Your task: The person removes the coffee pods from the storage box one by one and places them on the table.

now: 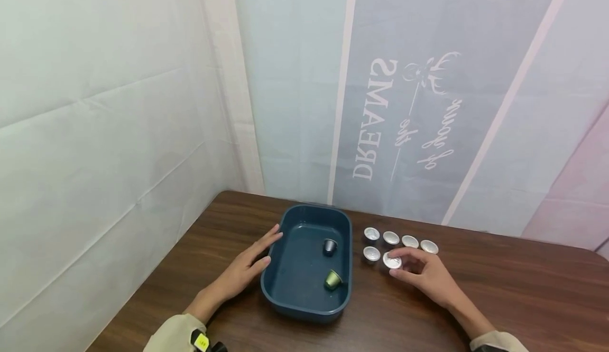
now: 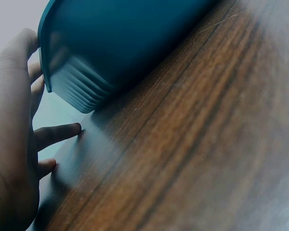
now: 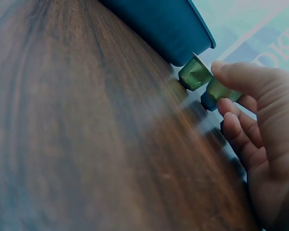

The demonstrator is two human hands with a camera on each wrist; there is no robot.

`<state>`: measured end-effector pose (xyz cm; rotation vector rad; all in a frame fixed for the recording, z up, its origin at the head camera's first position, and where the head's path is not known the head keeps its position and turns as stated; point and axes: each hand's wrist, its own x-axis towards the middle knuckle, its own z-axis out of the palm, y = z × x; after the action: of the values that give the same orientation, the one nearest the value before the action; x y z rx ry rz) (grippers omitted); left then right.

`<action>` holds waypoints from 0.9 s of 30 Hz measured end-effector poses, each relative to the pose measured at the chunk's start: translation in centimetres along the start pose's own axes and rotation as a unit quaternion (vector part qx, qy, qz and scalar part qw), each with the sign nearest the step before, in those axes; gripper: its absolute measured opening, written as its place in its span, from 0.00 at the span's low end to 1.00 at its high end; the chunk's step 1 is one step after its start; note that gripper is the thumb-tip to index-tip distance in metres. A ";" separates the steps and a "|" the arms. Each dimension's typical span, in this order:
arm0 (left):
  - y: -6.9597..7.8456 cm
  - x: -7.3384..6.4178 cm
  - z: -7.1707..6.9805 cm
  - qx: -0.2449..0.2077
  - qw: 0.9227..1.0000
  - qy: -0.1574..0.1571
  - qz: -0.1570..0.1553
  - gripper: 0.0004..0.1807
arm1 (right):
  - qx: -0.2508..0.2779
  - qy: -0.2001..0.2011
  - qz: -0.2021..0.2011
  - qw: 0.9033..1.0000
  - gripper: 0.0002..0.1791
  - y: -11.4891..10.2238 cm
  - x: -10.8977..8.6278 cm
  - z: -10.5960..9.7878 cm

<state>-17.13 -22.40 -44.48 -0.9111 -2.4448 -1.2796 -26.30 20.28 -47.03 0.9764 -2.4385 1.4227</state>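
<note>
A dark blue rectangular tub (image 1: 304, 309) stands on the table. My left hand (image 1: 242, 270) rests against its left side, fingers extended at the rim; the left wrist view shows them by the tub's ribbed end. Inside the tub lie a dark coffee capsule (image 1: 329, 247) and a green coffee capsule (image 1: 332, 279), both tipped over. To the right, my right hand (image 1: 423, 275) pinches a silver-lidded coffee capsule (image 1: 392, 260) between thumb and fingers; its body looks green in the right wrist view. Left of it is another green capsule (image 3: 195, 73), lid up.
Behind the right hand, a row of several silver-lidded capsules (image 1: 391, 238) stands along the back of the brown wooden table (image 1: 523, 288). A printed curtain (image 1: 295, 103) hangs just beyond the table's far edge, with pale fabric (image 1: 104, 156) on the left.
</note>
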 end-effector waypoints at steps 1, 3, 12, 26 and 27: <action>0.0 0.0 0.0 -0.001 1.000 -0.001 0.001 0.28 | -0.003 -0.001 0.001 1.000 0.15 0.0 0.0 0.0; -0.1 0.1 0.0 -0.003 1.000 -0.002 0.002 0.29 | -0.008 0.000 -0.001 1.000 0.15 0.1 0.0 0.0; 0.2 0.0 -0.1 -0.002 1.000 0.001 -0.005 0.28 | -0.015 0.004 0.026 1.000 0.15 0.2 0.1 0.0; -0.3 0.1 0.0 -0.005 1.000 -0.002 -0.007 0.28 | -0.021 0.006 0.061 0.998 0.16 -0.1 0.1 0.1; -0.7 0.1 0.0 -0.005 1.000 -0.003 -0.009 0.28 | -0.019 0.006 0.060 0.998 0.16 -0.1 0.1 0.1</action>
<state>-17.60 -22.62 -44.88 -0.8984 -2.4588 -1.2994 -26.30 20.07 -46.96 0.8225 -2.5444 1.4090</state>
